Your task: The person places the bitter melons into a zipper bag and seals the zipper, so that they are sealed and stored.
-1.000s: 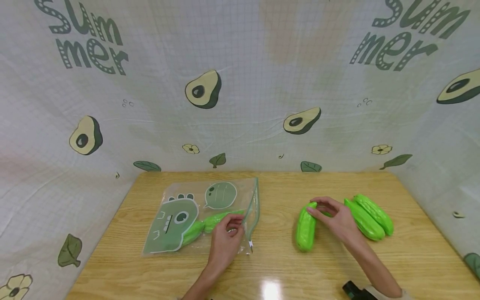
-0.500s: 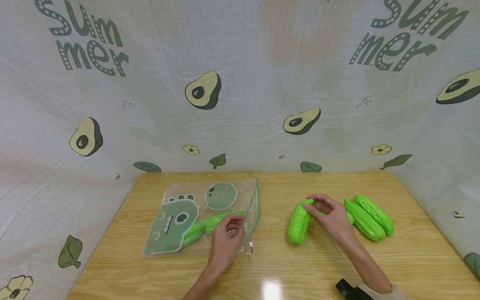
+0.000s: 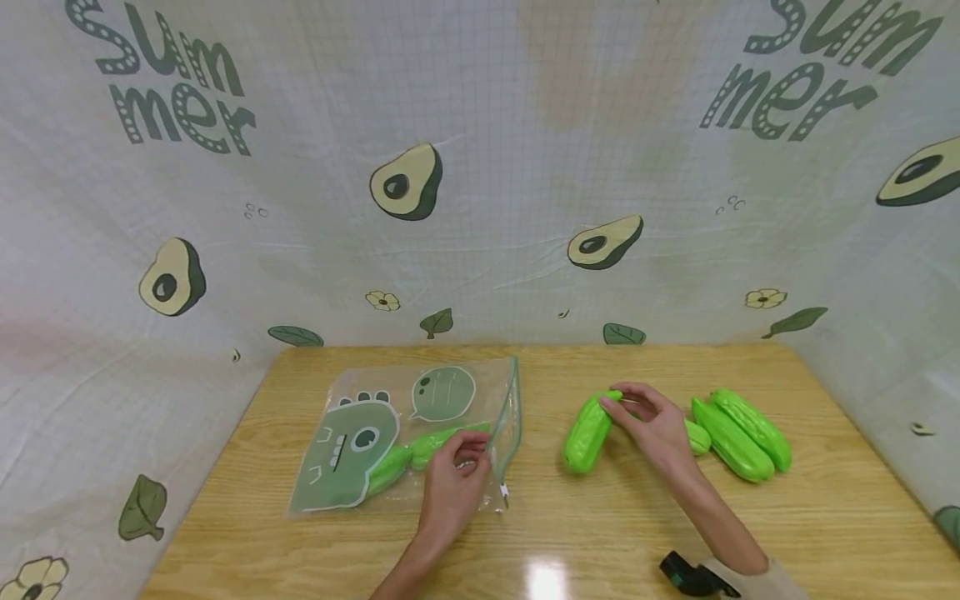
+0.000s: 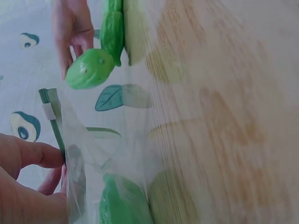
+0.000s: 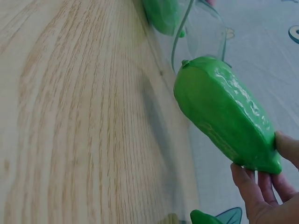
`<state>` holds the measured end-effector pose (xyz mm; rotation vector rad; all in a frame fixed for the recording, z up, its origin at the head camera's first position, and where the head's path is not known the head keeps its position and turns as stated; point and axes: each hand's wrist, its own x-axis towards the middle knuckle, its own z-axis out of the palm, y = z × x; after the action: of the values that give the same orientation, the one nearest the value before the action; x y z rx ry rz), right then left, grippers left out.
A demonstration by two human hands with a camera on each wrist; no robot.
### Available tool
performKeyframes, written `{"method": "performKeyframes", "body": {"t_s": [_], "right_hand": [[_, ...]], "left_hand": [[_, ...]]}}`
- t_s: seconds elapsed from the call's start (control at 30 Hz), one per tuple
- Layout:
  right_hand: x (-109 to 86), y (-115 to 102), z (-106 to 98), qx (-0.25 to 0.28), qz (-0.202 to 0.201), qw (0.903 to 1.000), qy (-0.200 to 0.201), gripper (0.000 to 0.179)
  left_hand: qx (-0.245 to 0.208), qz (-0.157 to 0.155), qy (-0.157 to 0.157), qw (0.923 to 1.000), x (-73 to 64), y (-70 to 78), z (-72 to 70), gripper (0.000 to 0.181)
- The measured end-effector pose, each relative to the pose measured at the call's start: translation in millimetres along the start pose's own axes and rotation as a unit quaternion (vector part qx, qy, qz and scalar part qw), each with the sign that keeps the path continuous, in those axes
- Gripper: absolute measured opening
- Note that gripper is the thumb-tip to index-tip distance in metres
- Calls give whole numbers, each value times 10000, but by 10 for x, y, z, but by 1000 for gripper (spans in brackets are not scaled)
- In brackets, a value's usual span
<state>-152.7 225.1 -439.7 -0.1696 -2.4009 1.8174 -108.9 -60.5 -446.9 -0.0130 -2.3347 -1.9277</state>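
In the head view my right hand [image 3: 660,433] grips a bright green, ridged toy vegetable [image 3: 587,435], shaped like a bitter melon, by its narrow end. The right wrist view shows thumb and fingers around that tip, with the fat end pointing toward the bag and a shadow on the tabletop apart from it. At the left, my left hand [image 3: 453,483] pinches the mouth edge of a clear zip bag [image 3: 442,393] printed with a green dinosaur. Two similar vegetables [image 3: 384,472] lie inside the bag. A white slider [image 4: 48,112] sits on the bag's green zip strip.
Right of the right hand, two green vegetables [image 3: 731,442] lie side by side, with another [image 3: 697,437] partly hidden behind that hand. They are on a wooden table [image 3: 337,558]. A white cloth [image 3: 510,275] with avocado prints hangs behind and at both sides.
My right hand has moved left with the vegetable, which has tilted and come nearer the bag, uncovering part of another vegetable behind. The left hand stays at the bag's mouth.
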Motion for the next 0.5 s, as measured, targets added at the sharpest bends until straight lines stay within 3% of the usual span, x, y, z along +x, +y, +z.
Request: {"method": "performKeyframes", "body": {"t_s": [0.5], "right_hand": [[58,-25,210,527,37,9983,234,49]], "left_hand": [[-111,55,27,9999,-21,-3,-4,22]]}}
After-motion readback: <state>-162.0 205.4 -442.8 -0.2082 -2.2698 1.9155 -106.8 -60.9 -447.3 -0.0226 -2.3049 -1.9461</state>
